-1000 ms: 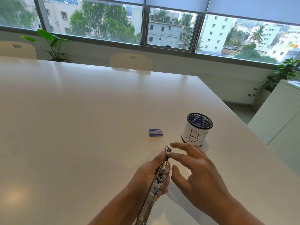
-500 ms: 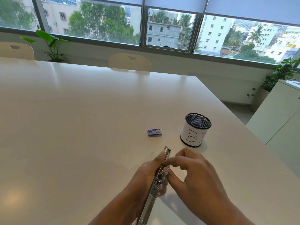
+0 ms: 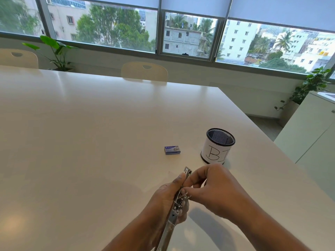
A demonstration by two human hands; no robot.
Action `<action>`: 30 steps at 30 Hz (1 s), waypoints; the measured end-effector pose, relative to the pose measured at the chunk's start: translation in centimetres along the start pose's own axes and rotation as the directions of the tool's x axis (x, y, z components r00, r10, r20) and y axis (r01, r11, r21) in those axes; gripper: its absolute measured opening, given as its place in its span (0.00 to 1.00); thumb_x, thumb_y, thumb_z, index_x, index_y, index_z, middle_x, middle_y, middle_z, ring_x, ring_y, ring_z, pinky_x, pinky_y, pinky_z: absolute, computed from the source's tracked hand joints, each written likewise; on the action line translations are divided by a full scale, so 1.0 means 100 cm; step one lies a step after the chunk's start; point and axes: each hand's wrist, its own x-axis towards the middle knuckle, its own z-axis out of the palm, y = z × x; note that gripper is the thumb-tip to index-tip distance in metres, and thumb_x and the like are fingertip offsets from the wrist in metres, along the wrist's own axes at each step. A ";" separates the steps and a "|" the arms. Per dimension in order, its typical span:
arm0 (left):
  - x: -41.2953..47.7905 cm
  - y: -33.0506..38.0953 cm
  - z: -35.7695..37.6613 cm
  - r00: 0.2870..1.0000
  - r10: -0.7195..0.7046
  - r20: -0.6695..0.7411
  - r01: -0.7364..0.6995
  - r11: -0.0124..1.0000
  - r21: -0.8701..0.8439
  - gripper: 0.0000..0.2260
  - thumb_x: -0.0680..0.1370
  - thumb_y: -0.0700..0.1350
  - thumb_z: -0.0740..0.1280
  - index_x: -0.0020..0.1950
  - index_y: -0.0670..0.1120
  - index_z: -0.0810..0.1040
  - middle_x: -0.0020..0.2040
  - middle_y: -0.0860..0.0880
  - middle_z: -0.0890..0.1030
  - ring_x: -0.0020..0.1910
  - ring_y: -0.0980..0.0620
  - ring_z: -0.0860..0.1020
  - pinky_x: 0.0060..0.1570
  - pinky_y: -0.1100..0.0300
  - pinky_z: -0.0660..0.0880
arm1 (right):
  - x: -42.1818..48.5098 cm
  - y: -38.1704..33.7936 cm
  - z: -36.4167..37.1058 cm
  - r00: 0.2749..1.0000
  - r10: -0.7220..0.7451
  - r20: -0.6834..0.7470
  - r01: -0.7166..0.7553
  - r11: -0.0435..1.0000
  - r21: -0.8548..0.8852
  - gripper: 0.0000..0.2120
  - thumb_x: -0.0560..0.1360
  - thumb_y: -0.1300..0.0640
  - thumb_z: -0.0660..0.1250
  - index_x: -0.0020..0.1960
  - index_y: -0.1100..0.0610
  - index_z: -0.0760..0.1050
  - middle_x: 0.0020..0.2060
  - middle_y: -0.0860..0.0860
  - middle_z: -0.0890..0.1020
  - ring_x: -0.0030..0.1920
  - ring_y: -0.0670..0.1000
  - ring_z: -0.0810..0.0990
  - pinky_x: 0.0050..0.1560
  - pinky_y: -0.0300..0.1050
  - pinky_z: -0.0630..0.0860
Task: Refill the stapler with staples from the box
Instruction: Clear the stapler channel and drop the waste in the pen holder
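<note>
Gripping the long metal stapler [image 3: 176, 205] above the bench [image 3: 81, 142], my left hand [image 3: 164, 198] is closed around its middle, its far tip pointing away from me. My right hand [image 3: 215, 191] pinches a small part at its side. The blue staple box [image 3: 172, 150] lies beyond, near a mesh cup [image 3: 218, 146].

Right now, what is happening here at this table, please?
A person is working on a long metal stapler. The left hand grips it and holds it above the white table, while the right hand pinches a small part near its middle. The blue staple box lies closed and untouched further away on the table, beside a mesh pen cup. No staples are visible yet, so the refill seems not started.
</note>
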 end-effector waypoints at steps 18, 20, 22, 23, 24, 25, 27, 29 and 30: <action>-0.009 0.002 0.008 0.997 -0.021 -0.071 0.021 1.000 -0.014 0.18 0.73 0.56 0.69 0.33 0.42 0.79 0.23 0.46 0.72 0.17 0.53 0.69 0.17 0.65 0.65 | 0.009 0.007 0.011 0.996 -0.008 0.088 0.002 0.997 0.075 0.04 0.65 0.53 0.72 0.36 0.53 0.83 0.21 0.45 0.75 0.24 0.42 0.69 0.30 0.41 0.72; -0.010 0.003 0.009 0.997 -0.017 -0.072 0.016 1.000 -0.012 0.18 0.72 0.56 0.70 0.32 0.42 0.79 0.23 0.46 0.72 0.17 0.54 0.69 0.17 0.65 0.65 | 0.009 0.007 0.010 0.995 -0.041 0.089 0.035 0.997 0.064 0.05 0.64 0.52 0.70 0.36 0.53 0.82 0.21 0.45 0.74 0.24 0.42 0.69 0.30 0.41 0.72; -0.011 0.004 0.011 0.997 -0.013 -0.078 0.011 1.000 -0.024 0.18 0.70 0.56 0.71 0.33 0.42 0.78 0.23 0.46 0.71 0.17 0.54 0.68 0.17 0.66 0.64 | 0.009 0.007 0.009 0.992 -0.074 0.097 0.068 0.995 0.069 0.06 0.65 0.51 0.70 0.36 0.53 0.81 0.22 0.45 0.74 0.25 0.42 0.68 0.30 0.41 0.71; -0.011 0.004 0.012 0.997 -0.010 -0.081 0.007 1.000 -0.028 0.17 0.70 0.56 0.71 0.33 0.42 0.77 0.23 0.46 0.70 0.17 0.54 0.68 0.17 0.66 0.64 | 0.008 0.006 0.009 0.991 -0.087 0.102 0.080 0.994 0.076 0.06 0.65 0.51 0.69 0.36 0.53 0.81 0.22 0.46 0.74 0.25 0.42 0.68 0.30 0.41 0.71; -0.012 0.005 0.012 0.997 -0.008 -0.082 0.006 1.000 -0.030 0.17 0.70 0.56 0.71 0.33 0.42 0.77 0.23 0.46 0.70 0.17 0.53 0.68 0.17 0.66 0.64 | 0.009 0.006 0.008 0.991 -0.094 0.099 0.086 0.993 0.083 0.07 0.64 0.50 0.69 0.36 0.53 0.81 0.23 0.48 0.75 0.25 0.42 0.69 0.30 0.42 0.71; -0.012 0.005 0.012 0.997 -0.009 -0.080 0.007 0.999 -0.033 0.17 0.70 0.56 0.71 0.34 0.42 0.77 0.24 0.46 0.70 0.17 0.54 0.68 0.17 0.66 0.64 | 0.008 0.005 0.006 0.991 -0.096 0.090 0.086 0.991 0.102 0.08 0.64 0.49 0.68 0.36 0.53 0.81 0.24 0.49 0.76 0.26 0.42 0.69 0.30 0.42 0.71; -0.012 0.007 0.013 0.997 -0.022 -0.074 0.019 0.999 -0.031 0.18 0.72 0.56 0.70 0.33 0.42 0.77 0.25 0.47 0.70 0.18 0.54 0.67 0.17 0.65 0.64 | 0.009 0.002 0.000 0.996 -0.072 0.054 0.060 0.978 0.202 0.12 0.61 0.46 0.68 0.36 0.54 0.81 0.23 0.47 0.75 0.25 0.43 0.68 0.27 0.38 0.68; -0.013 0.008 0.012 0.997 -0.034 -0.069 0.033 0.999 -0.013 0.19 0.74 0.57 0.68 0.32 0.43 0.77 0.26 0.47 0.70 0.18 0.55 0.67 0.18 0.66 0.64 | 0.012 0.000 -0.009 0.999 -0.021 0.030 0.011 0.949 0.316 0.14 0.58 0.45 0.69 0.33 0.55 0.81 0.23 0.46 0.77 0.24 0.43 0.69 0.24 0.34 0.67; -0.012 0.008 0.012 0.997 -0.037 -0.066 0.037 0.999 -0.005 0.20 0.75 0.57 0.67 0.32 0.43 0.77 0.26 0.47 0.70 0.18 0.55 0.67 0.18 0.66 0.63 | 0.014 0.001 -0.013 0.999 0.002 0.032 -0.013 0.937 0.349 0.11 0.59 0.47 0.70 0.31 0.56 0.81 0.26 0.46 0.81 0.25 0.43 0.73 0.24 0.33 0.68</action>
